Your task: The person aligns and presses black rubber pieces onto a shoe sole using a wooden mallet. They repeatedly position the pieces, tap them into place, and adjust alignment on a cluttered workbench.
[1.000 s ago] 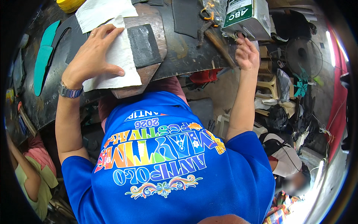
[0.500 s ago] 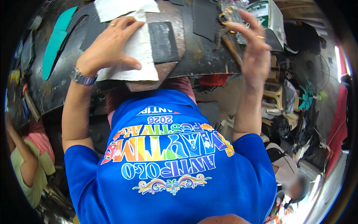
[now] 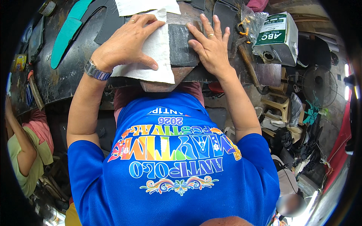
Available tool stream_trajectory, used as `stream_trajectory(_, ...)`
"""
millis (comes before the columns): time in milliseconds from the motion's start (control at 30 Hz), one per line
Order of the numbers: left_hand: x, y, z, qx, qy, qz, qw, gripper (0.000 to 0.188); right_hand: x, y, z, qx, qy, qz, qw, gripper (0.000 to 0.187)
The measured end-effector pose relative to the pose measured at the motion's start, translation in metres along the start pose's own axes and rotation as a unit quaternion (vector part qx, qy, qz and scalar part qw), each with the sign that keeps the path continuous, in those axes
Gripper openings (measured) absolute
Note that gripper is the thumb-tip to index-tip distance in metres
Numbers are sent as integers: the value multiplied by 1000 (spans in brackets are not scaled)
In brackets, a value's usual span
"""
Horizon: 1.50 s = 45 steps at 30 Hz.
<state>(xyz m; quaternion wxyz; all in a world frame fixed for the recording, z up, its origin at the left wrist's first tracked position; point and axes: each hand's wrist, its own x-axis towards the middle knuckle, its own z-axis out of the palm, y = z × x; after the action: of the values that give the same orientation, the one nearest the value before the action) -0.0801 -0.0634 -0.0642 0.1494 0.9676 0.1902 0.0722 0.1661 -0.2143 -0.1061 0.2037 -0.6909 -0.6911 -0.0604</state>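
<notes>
My left hand (image 3: 128, 42) lies on a piece of white cloth (image 3: 161, 62), thumb and fingers apart, pressing it flat. The cloth's right edge runs along a dark grey rectangular piece (image 3: 183, 47), which rests on a worn brown board (image 3: 160, 86) at the table's near edge. Over the right edge of that dark piece, my right hand (image 3: 214, 51) is spread, holding nothing. Whether its fingertips touch the piece or the board, I cannot tell. Another white cloth (image 3: 147, 6) lies beyond my left hand.
Teal cut pieces (image 3: 68, 35) lie on the dark table (image 3: 90, 79) at left. Orange-handled scissors (image 3: 245, 29), a wooden-handled tool (image 3: 247, 64) and a green-and-white metal can (image 3: 277, 39) are at right. Another person's arm (image 3: 22, 150) shows at far left.
My right hand has come in from the right, beside the can, to the right edge of the dark piece. My left hand stays on the white cloth. The whole view has shifted slightly.
</notes>
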Motion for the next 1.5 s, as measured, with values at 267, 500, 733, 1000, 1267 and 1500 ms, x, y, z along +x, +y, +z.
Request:
stream_trajectory(267,0,1,-3,-16,0,5,1000,121,8,19,-22,-51,30,-59,997,40)
stream_trajectory(500,0,-1,-1,1,-1,6,1000,121,15,27,0,32,-90,-60,994,42)
stream_trajectory(733,2,0,-3,17,19,23,999,114,-1,31,-5,154,-111,-38,981,41)
stream_trajectory(1000,1,2,-4,11,-4,10,1000,119,-40,16,-23,154,-126,-40,979,44)
stream_trajectory(1267,2,1,-8,-5,-25,3,1000,118,-61,3,-52,193,-107,-60,974,38)
stream_trajectory(1500,3,1,-6,10,-33,-7,999,129,-93,71,-104,558,210,414,688,42)
